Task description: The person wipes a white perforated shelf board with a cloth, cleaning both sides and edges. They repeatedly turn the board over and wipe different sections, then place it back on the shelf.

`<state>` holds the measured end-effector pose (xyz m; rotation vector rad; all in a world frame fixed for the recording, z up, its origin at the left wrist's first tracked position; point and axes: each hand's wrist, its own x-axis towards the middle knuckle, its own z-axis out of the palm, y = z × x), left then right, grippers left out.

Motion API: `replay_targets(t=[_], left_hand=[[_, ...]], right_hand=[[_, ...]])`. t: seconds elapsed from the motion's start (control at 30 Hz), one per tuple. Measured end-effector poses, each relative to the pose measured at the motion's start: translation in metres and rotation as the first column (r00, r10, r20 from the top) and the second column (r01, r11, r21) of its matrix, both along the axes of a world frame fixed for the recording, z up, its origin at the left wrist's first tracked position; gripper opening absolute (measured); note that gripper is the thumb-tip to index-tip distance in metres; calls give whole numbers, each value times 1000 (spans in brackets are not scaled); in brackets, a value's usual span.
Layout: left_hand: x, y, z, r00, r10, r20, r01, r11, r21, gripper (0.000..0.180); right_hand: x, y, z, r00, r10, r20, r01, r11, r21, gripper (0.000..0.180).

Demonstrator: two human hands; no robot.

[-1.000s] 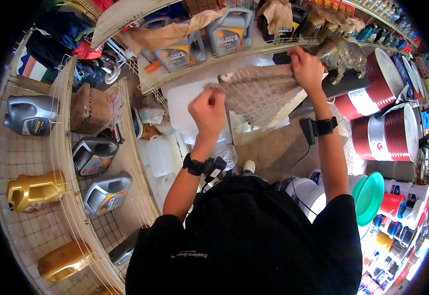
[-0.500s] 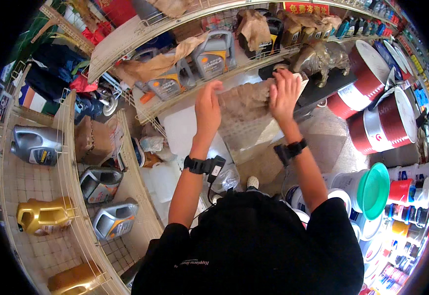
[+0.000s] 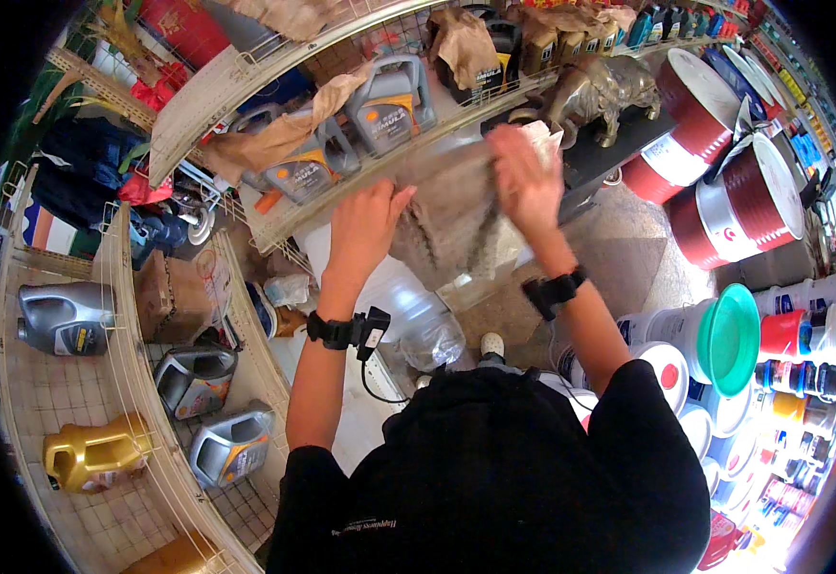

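Observation:
A creased sheet of brown paper (image 3: pixel 451 206) hangs in front of me between my two hands, smeared by motion. My left hand (image 3: pixel 368 225) is closed at its left edge, the thumb pointing up beside the paper. At the upper right corner, my right hand (image 3: pixel 530 182) grips the sheet, its fingers blurred. A pale corner of paper sticks out past those fingers. Behind the sheet, on the shelf, stand a grey oil jug (image 3: pixel 389 105) and another grey jug (image 3: pixel 308 172), partly draped with brown paper (image 3: pixel 274 143).
A bronze animal statue (image 3: pixel 598 96) stands on a black stand at the far right. Red and white drums (image 3: pixel 738 206) lie beyond it. At the right are stacked buckets and a green basin (image 3: pixel 729 340). Left shelves hold a gold jug (image 3: pixel 97 454) and grey jugs (image 3: pixel 231 448).
Both hands have shifted with the brown paper; my left hand has moved left and lower, and my right hand slightly left. The paper's surface has changed shape. The whole view has shifted slightly.

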<state>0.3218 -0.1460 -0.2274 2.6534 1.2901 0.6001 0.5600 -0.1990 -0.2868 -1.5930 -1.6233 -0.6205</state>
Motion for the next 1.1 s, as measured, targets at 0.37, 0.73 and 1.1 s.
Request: replay_targets(t=[0.37, 0.73, 1.1], left_hand=[[18, -1, -1, 991, -65, -114, 82, 986, 148, 42], [41, -8, -9, 982, 12, -188, 39, 964, 264, 38], [48, -28, -4, 938, 12, -346, 66, 975, 214, 53]], right_hand=[[24, -9, 6, 982, 111, -151, -108, 994, 29, 29], [-6, -21, 23, 996, 69, -50, -72, 996, -49, 36], [-9, -10, 8, 964, 23, -267, 2, 996, 93, 27]])
